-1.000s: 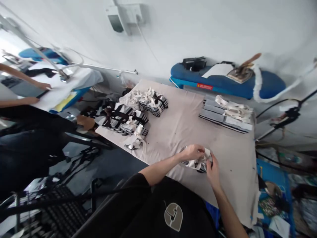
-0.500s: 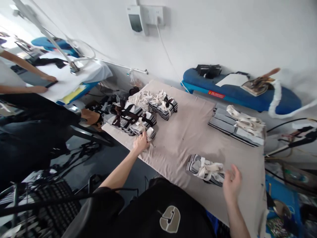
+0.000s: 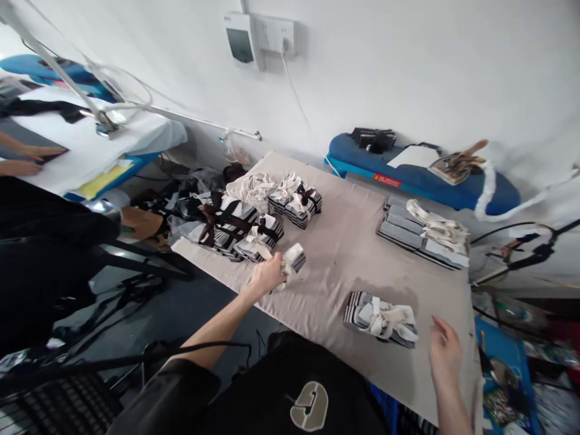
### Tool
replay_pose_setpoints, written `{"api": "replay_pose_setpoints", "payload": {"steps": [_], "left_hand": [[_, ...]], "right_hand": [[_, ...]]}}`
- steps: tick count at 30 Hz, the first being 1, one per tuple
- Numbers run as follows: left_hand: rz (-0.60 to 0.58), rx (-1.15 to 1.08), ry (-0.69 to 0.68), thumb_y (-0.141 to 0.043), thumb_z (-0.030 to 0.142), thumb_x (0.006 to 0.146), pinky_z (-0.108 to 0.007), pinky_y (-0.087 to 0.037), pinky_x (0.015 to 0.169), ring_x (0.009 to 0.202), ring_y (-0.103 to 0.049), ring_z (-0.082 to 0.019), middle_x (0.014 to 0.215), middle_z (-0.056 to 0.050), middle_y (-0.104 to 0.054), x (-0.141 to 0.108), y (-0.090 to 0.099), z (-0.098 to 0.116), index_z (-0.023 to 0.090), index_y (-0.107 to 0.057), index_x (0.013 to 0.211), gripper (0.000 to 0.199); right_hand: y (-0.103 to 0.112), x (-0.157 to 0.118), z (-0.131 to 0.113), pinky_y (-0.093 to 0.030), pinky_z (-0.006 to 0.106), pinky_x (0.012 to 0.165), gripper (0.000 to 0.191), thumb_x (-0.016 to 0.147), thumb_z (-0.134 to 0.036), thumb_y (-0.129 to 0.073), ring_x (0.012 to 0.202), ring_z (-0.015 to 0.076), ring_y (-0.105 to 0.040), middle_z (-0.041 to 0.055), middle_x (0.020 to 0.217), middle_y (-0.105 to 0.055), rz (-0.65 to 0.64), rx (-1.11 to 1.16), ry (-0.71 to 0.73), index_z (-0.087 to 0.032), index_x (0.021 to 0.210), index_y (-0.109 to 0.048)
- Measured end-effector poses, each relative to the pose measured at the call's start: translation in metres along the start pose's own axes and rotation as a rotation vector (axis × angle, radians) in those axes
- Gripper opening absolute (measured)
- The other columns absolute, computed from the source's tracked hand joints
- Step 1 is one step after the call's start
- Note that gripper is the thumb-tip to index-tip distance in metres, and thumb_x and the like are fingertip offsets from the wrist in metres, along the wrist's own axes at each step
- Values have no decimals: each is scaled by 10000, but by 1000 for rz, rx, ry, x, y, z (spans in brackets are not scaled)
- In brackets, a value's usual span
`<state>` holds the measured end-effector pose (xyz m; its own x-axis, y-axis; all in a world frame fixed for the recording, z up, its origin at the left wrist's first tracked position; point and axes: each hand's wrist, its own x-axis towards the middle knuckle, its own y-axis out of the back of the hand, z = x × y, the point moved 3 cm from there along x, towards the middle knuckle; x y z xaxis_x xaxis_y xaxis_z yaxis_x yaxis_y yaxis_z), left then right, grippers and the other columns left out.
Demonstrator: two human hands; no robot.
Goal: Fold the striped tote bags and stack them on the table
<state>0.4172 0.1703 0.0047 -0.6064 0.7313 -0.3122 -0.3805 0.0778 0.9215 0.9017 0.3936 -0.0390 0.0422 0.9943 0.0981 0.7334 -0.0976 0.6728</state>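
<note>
Striped folded fabric bundle (image 3: pixel 295 258), cream cloth tie (image 3: pixel 287 266), gripped in left hand (image 3: pixel 267 275)

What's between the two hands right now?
Head view: a ribbon-tied stack of striped fabric on the beige table cover, nearer the right hand than the left hand.

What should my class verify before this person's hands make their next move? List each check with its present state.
Left hand gripping the small tied striped bundle: ok.
Bundle's tie secure: cannot tell, partly hidden by the hand.
Right hand open, apart from the tied stack: ok.
Tied stack lying flat on the cloth-covered table: ok.
Co-worker's hands away from this table: ok.
Iron on the blue ironing board cool: cannot tell.
</note>
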Motion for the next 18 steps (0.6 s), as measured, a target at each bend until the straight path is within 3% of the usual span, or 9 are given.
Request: {"api": "replay_pose_setpoints", "payload": {"steps": [3, 5, 9, 11, 13, 18], "left_hand": [[-16, -44, -167, -640, 334, 852, -403, -536, 861, 1067, -728, -339, 1179, -161, -728, 5, -1, 56, 212, -512, 1222, 410], [-60, -76, -275, -630, 340, 869, -420, -542, 870, 1081, -722, -351, 1195, -179, -717, 12, -11, 95, 198, -511, 1260, 433], [-142, -91, -388, -625, 237, 875, -418, -540, 897, 1154, -699, -358, 1229, -208, -693, 24, -46, 151, 163, -524, 1310, 452], [-167, -94, -394, -665, 215, 852, -411, -538, 910, 1186, -684, -358, 1268, -217, -673, 28, -61, 161, 161, -527, 1323, 493], [-186, -100, -393, -700, 229, 827, -423, -548, 907, 1181, -685, -369, 1280, -221, -667, 30, -70, 162, 151, -519, 1333, 543], [-196, -116, -388, -685, 273, 829, -451, -567, 899, 1144, -701, -366, 1251, -208, -684, 34, -71, 152, 149, -502, 1332, 550]], "right_hand": [[-4, -7, 14, -522, 541, 964, 598, 692, -589, -571, 1120, 391, -650, 193, 1180, -709, 4, 89, -110, -160, 1083, -712], [-14, -8, 21, -563, 514, 881, 589, 641, -632, -619, 1082, 378, -674, 160, 1126, -732, -31, 234, -259, -193, 1023, -706], [-42, -8, 21, -597, 483, 690, 473, 590, -656, -668, 844, 360, -737, 104, 900, -764, -342, 444, -495, -253, 835, -702], [-51, -9, 18, -605, 490, 682, 420, 599, -651, -679, 776, 357, -744, 102, 851, -769, -460, 463, -512, -267, 768, -706], [-56, -10, 16, -614, 489, 703, 422, 597, -643, -703, 763, 352, -750, 100, 849, -778, -490, 483, -537, -263, 779, -722], [-66, -25, 19, -626, 468, 766, 491, 574, -598, -768, 839, 345, -767, 96, 893, -794, -511, 495, -551, -220, 887, -739]]}}
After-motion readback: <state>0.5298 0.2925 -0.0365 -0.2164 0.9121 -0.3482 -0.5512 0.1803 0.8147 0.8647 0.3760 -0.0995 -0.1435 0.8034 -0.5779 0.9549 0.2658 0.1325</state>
